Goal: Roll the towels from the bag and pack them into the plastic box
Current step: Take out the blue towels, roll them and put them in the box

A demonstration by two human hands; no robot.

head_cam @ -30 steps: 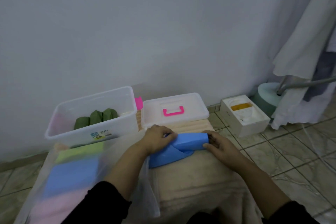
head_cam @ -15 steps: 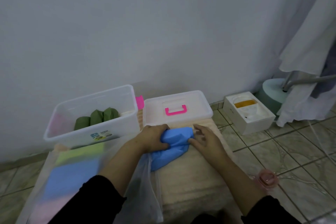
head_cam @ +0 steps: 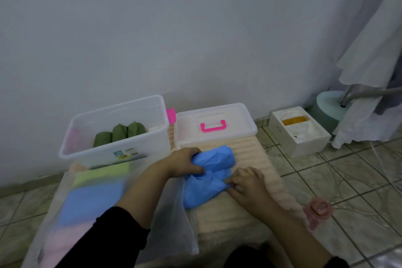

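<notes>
A clear bag (head_cam: 71, 209) of folded towels lies left of the blue towel (head_cam: 210, 175), and the open box (head_cam: 115, 130) behind it holds three green rolls (head_cam: 119, 135). On the beige mat (head_cam: 245, 217), the left hand (head_cam: 185, 162) grips the half-made roll while the right hand (head_cam: 248, 183) pinches its loose tail. Rolling appears underway; next, the tail likely needs winding tight before the roll goes into the box.

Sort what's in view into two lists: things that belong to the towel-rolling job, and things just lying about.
Belongs to the job:
blue towel, held by the left hand and right hand
open plastic box with green rolled towels
bag of folded towels

Lying about:
lidded box with pink handle
white carton
pink bottle
</notes>
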